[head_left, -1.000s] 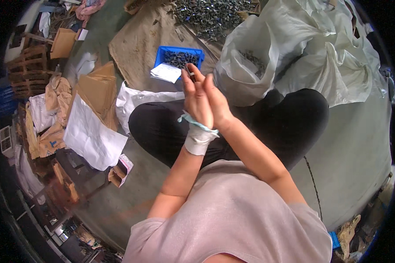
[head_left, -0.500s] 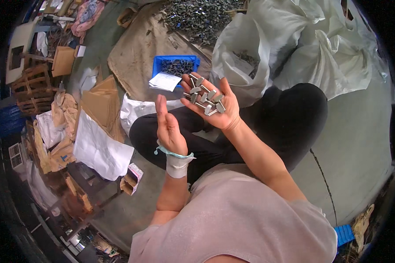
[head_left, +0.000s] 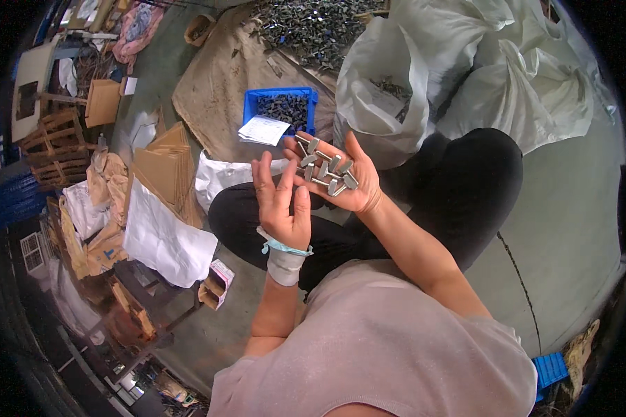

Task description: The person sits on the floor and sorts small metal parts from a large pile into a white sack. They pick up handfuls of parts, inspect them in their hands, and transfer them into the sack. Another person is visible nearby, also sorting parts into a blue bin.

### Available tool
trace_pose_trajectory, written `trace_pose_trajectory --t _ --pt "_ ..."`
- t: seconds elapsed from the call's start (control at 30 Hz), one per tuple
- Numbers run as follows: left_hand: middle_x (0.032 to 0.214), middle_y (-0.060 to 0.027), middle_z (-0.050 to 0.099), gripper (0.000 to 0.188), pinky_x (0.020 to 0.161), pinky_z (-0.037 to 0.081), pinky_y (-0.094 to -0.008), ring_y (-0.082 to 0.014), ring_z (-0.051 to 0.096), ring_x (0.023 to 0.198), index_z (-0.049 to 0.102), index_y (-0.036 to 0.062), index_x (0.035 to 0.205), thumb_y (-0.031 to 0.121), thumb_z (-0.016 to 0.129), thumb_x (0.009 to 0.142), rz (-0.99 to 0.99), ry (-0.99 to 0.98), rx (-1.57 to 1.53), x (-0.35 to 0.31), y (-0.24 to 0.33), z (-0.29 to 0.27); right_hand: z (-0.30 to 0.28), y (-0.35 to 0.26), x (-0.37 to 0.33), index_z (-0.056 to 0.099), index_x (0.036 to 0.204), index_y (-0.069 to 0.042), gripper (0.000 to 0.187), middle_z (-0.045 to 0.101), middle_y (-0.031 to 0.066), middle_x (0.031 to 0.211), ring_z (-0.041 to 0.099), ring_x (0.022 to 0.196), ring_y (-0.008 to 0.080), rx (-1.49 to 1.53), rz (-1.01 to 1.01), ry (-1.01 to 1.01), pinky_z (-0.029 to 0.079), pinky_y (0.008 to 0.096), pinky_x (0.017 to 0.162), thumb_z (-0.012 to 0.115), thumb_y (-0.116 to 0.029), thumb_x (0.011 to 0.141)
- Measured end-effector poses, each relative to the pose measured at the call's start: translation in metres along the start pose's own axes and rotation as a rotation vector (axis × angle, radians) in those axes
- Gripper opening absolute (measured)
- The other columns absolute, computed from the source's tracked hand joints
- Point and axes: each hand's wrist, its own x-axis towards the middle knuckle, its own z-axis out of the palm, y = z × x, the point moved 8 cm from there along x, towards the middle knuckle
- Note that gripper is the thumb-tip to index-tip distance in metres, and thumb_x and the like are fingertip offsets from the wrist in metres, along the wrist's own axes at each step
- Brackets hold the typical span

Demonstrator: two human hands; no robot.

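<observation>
Palm up over my crossed legs, my right hand point(head_left: 357, 191) carries several T-head bolts point(head_left: 334, 162) of dull silver metal. They lie loosely across its palm and fingers, pointing different ways. Beside it on the left is my left hand point(head_left: 285, 212), fingers stretched and apart, holding nothing. Its fingertips are close to the bolts; whether they touch my right hand's fingers I cannot tell. A blue bin point(head_left: 312, 111) of dark metal pieces stands just beyond both hands, with a white paper point(head_left: 263, 130) over its near edge.
A heap of metal pieces point(head_left: 309, 31) lies on a brown cloth point(head_left: 205, 90) at the back. An open white sack point(head_left: 379, 52) stands at right, more sacks behind it. Stacked cardboard point(head_left: 161, 163), a white sheet point(head_left: 167, 236) and a small carton point(head_left: 216, 283) are at left.
My left hand's fingers have spread apart and its palm has turned. The bolts have shifted a little in my right palm. The view has moved slightly.
</observation>
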Motion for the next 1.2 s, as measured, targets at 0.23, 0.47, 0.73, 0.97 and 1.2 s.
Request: trace_pose_trajectory --t 0.23,0.47,0.73,0.97,1.2 --pt "0.138 -0.0233 0.039 0.028 0.104 0.031 -0.0495 -0.0455 0.032 0.129 0.066 0.0067 0.110 0.016 0.062 0.084 0.036 -0.050 0.082 -0.006 0.003 0.004 -0.002 0.004 -0.004 0.021 0.142 0.003 0.080 0.023 0.0214 0.147 0.021 0.137 0.0351 0.048 0.023 -0.046 0.021 0.0532 0.110 0.036 -0.056 0.090" --pt "0.138 -0.0227 0.038 0.026 0.104 0.031 -0.0494 -0.0449 0.031 0.130 0.069 0.0096 0.105 0.011 0.065 0.080 0.044 -0.082 0.078 -0.011 0.005 0.002 -0.006 0.008 -0.003 0.021 0.142 0.003 0.081 0.024 0.0234 0.146 0.022 0.136 0.0366 0.041 0.034 -0.022 0.018 0.0544 0.110 0.031 -0.059 0.090" --pt "0.139 -0.0226 0.037 0.029 0.105 0.030 -0.0500 -0.0456 0.031 0.130 0.070 0.0112 0.103 0.008 0.068 0.074 0.061 -0.116 0.053 -0.021 0.008 0.002 -0.009 0.014 -0.002 0.024 0.141 0.004 0.084 0.027 0.0242 0.144 0.028 0.133 0.0383 0.050 0.058 0.006 0.024 0.0570 0.107 0.024 -0.063 0.089" --pt "0.139 -0.0219 0.037 0.029 0.105 0.031 -0.0490 -0.0452 0.032 0.129 0.069 0.0108 0.105 0.010 0.068 0.076 0.043 -0.105 0.047 -0.022 0.007 0.002 -0.012 0.014 -0.004 0.024 0.141 0.004 0.085 0.027 0.0240 0.145 0.029 0.133 0.0383 0.042 0.077 0.015 0.023 0.0573 0.107 0.021 -0.064 0.089" --pt "0.139 -0.0217 0.038 0.030 0.106 0.028 -0.0469 -0.0421 0.032 0.131 0.062 0.0041 0.113 0.013 0.060 0.084 0.038 -0.098 0.035 -0.023 0.005 -0.002 -0.014 0.015 -0.005 0.024 0.141 0.002 0.087 0.028 0.0235 0.144 0.030 0.132 0.0381 0.028 0.081 0.055 0.027 0.0577 0.105 0.020 -0.067 0.088"
